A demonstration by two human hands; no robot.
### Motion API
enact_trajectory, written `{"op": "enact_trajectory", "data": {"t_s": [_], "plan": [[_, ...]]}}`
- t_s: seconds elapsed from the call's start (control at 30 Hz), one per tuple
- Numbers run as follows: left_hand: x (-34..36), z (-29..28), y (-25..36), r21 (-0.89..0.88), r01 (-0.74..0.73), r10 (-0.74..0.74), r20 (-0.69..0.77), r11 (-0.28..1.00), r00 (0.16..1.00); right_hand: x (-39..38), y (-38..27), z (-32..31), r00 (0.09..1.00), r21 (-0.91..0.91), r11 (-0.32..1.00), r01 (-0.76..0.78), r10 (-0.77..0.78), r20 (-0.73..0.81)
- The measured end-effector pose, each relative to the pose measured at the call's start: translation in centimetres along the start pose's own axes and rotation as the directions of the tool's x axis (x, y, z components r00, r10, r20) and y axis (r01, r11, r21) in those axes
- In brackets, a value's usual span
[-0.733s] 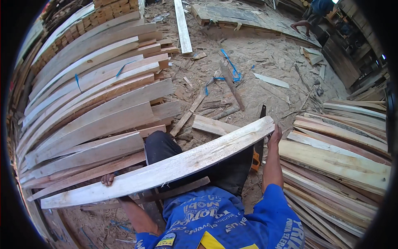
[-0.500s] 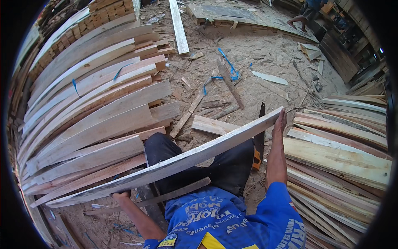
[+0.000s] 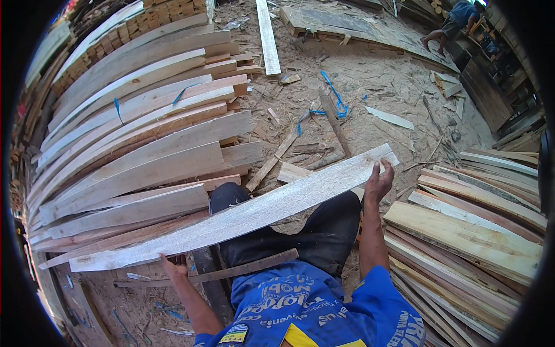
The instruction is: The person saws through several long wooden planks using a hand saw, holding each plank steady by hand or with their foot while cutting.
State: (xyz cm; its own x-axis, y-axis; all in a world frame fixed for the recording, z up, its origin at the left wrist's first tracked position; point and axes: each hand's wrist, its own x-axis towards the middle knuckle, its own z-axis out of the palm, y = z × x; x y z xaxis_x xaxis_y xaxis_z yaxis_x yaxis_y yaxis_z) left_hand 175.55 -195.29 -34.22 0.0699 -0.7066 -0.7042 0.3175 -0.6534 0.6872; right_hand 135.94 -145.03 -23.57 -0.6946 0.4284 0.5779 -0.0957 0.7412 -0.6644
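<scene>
A long pale wooden plank (image 3: pixel 243 214) lies slantwise across my lap, from lower left up to the right, its broad rough face turned up. My right hand (image 3: pixel 378 182) grips its upper right end, with thumb and fingers at the edge. Near the lower left end, my left hand (image 3: pixel 176 266) supports the bottom edge, palm up, part of its fingers hidden behind the wood. Below the plank, a narrow dark wooden strip (image 3: pixel 231 269) lies across a dark beam (image 3: pixel 207 269) by my waist. Another board (image 3: pixel 292 172) on the ground is partly covered by the plank.
Stacked planks (image 3: pixel 144 162) fill the left side, and more planks (image 3: pixel 462 225) lie at the right. Blue strapping (image 3: pixel 335 101), sticks and wood scraps litter the ground ahead. A low wooden platform (image 3: pixel 358 32) stands farther off, with another person (image 3: pixel 454 26) at the far right.
The plank has rolled so its broad face shows instead of its narrow edge. My right hand has shifted from flat against the end to gripping it. The handsaw beside my leg is now mostly hidden.
</scene>
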Motion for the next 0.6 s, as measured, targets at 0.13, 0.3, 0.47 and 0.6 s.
{"op": "enact_trajectory", "data": {"t_s": [0.13, 0.3, 0.47, 0.6], "plan": [[2.5, -5.1, 1.1, 0.629, -0.328, 0.571, -0.228, 0.705, 0.789, -9.4, -12.1, -3.6, 0.356, 0.428, 0.852, -0.3, -0.317, 0.879], [2.6, -7.9, -1.5, 0.908, 0.055, 0.718, -0.363, 0.415, 0.594, -19.1, -18.8, -6.3, -0.508, 0.642, 0.714, 0.279, -0.458, 0.73], [0.5, -4.8, -2.8, -0.094, 0.007, -0.025, -0.192, 0.996, 0.981, -22.2, -18.2, -6.0, -0.477, 0.577, 0.709, 0.406, -0.374, 0.795], [-1.4, -7.2, -3.4, -0.134, -0.034, -0.004, -0.272, 0.99, 0.962, -20.1, -17.4, -6.1, -0.523, 0.629, 0.723, 0.286, -0.432, 0.735]]}}
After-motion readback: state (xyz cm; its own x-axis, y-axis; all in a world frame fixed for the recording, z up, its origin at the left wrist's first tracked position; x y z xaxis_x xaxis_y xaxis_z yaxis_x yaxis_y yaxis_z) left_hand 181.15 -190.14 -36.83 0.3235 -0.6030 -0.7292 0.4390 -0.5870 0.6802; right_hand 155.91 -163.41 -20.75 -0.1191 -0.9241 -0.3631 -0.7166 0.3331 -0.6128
